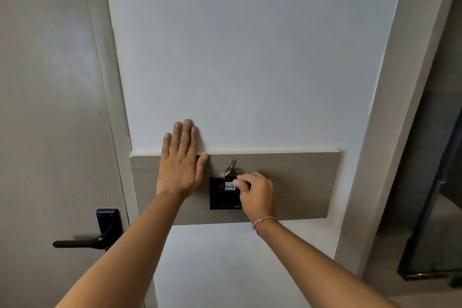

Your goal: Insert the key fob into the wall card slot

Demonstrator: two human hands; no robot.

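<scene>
A black square card-slot unit (222, 199) is fixed on a grey wood-look wall panel (300, 182). My right hand (257, 192) pinches a black key fob with a white "407" label (229, 186) at the top of the unit. A metal key on a ring (228, 169) sticks up above the fob. How deep the fob sits in the slot I cannot tell. My left hand (181, 160) lies flat, fingers together, against the wall and panel just left of the unit, holding nothing.
A grey door with a black lever handle (87, 241) and lock plate (108, 219) stands on the left. White wall (250, 57) fills the area above and below the panel. A dark doorway or cabinet edge (435, 207) runs down the right.
</scene>
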